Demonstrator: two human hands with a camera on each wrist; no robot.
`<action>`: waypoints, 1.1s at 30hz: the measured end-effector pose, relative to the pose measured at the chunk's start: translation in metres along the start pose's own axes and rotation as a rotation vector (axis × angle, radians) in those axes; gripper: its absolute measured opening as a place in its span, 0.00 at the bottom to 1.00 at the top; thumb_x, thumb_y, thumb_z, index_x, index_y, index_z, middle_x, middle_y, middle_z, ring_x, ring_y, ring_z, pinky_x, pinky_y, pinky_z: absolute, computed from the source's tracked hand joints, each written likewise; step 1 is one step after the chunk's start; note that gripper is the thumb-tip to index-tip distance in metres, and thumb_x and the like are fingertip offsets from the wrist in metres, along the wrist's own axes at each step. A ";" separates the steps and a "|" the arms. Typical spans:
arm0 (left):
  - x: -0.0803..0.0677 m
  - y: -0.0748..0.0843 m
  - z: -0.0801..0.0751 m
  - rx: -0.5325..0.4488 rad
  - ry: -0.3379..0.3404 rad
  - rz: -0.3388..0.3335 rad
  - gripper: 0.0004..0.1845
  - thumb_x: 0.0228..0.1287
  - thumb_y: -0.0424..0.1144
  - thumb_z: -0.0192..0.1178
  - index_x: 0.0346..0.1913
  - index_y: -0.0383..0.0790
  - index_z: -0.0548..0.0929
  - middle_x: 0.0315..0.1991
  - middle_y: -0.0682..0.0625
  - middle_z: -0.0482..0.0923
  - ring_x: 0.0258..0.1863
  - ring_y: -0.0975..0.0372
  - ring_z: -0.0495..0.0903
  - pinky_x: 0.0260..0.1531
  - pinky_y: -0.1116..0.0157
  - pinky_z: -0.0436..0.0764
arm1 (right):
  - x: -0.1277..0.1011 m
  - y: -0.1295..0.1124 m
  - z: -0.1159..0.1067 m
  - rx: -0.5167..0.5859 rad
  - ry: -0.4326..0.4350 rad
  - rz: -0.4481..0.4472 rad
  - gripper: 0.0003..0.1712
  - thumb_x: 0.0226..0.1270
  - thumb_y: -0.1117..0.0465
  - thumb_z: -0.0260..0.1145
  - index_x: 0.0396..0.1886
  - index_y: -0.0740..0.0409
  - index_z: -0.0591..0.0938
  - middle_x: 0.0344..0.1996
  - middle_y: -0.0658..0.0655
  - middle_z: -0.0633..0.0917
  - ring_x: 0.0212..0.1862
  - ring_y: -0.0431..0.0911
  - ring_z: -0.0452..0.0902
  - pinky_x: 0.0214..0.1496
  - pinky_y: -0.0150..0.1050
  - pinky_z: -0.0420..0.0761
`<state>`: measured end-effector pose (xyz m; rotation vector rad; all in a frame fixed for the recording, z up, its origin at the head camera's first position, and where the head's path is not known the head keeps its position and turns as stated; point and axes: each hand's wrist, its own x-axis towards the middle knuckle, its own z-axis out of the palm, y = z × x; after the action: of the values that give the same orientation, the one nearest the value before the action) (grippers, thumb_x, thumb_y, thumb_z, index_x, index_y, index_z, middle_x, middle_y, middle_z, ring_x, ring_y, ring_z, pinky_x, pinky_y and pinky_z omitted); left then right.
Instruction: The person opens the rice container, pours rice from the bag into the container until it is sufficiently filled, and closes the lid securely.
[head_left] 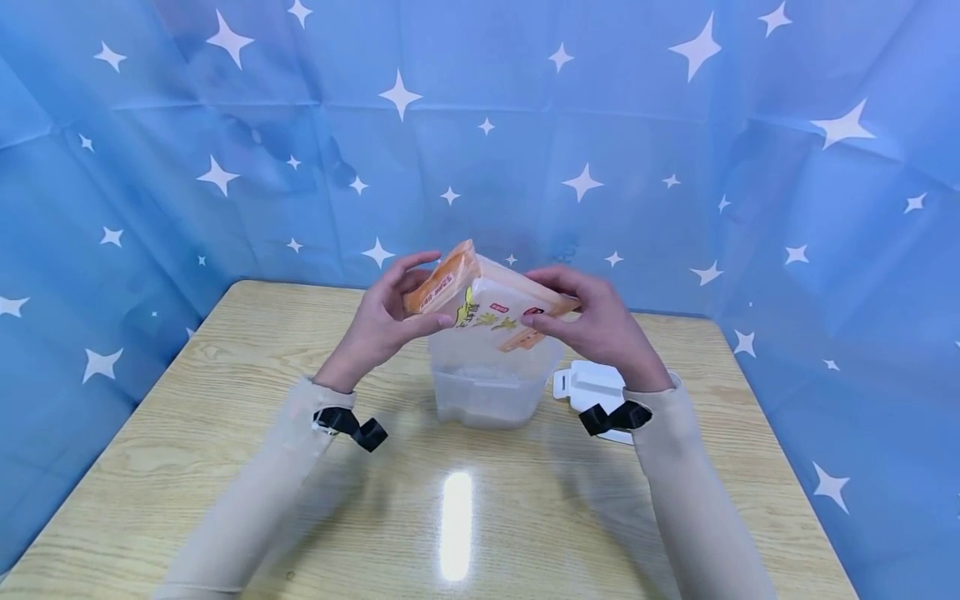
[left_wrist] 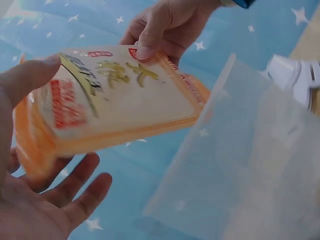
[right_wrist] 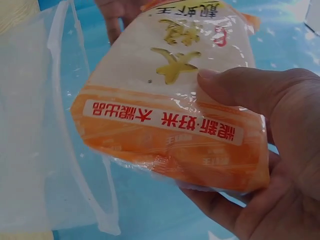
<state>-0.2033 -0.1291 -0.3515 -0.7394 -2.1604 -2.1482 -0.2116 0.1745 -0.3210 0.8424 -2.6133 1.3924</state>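
Desk: one, wooden.
Container: one, clear, standing mid-desk.
Rice bag: one, orange, tilted above the container.
Lid: one, white, beside the container.
Hands: left hand and right hand each grip a bag end.

You can read print on only one thing here: the orange-and-white rice bag that you hold. In the right wrist view it shows upside down. Its orange band carries a line of white Chinese characters, among them 好米 after a dot; the other characters there are too unsure to call. On the white face sit large yellow characters, one reading 大, and a small red tag whose print is too small to read.
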 end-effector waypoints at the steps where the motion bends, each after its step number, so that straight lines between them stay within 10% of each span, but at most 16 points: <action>1: 0.000 0.003 -0.001 0.050 -0.007 0.013 0.44 0.59 0.32 0.74 0.76 0.50 0.65 0.65 0.44 0.77 0.61 0.56 0.79 0.60 0.62 0.82 | 0.000 -0.001 0.000 -0.019 -0.001 -0.015 0.26 0.65 0.55 0.76 0.62 0.38 0.82 0.53 0.46 0.87 0.49 0.42 0.83 0.47 0.43 0.85; 8: -0.001 0.035 0.002 0.373 -0.042 0.161 0.49 0.52 0.38 0.80 0.75 0.60 0.66 0.66 0.54 0.76 0.64 0.61 0.75 0.65 0.52 0.77 | -0.001 -0.011 0.002 -0.118 0.002 -0.126 0.25 0.65 0.57 0.76 0.62 0.40 0.83 0.55 0.46 0.87 0.49 0.40 0.81 0.49 0.41 0.83; 20: -0.008 0.077 0.016 0.958 -0.112 0.474 0.40 0.53 0.50 0.80 0.68 0.43 0.76 0.65 0.47 0.76 0.66 0.54 0.72 0.64 0.54 0.78 | -0.001 -0.036 0.007 -0.278 -0.009 -0.325 0.25 0.61 0.65 0.77 0.58 0.47 0.85 0.52 0.48 0.88 0.47 0.41 0.81 0.42 0.36 0.83; 33: -0.017 0.082 0.024 1.203 -0.189 0.372 0.31 0.50 0.43 0.80 0.60 0.45 0.83 0.44 0.51 0.81 0.34 0.58 0.77 0.30 0.63 0.80 | -0.005 -0.062 0.014 -0.421 -0.038 -0.370 0.24 0.59 0.65 0.78 0.56 0.49 0.86 0.51 0.52 0.87 0.46 0.45 0.81 0.41 0.39 0.82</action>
<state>-0.1533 -0.1159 -0.2810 -1.0326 -2.5202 -0.3996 -0.1746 0.1385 -0.2842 1.2029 -2.4645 0.7089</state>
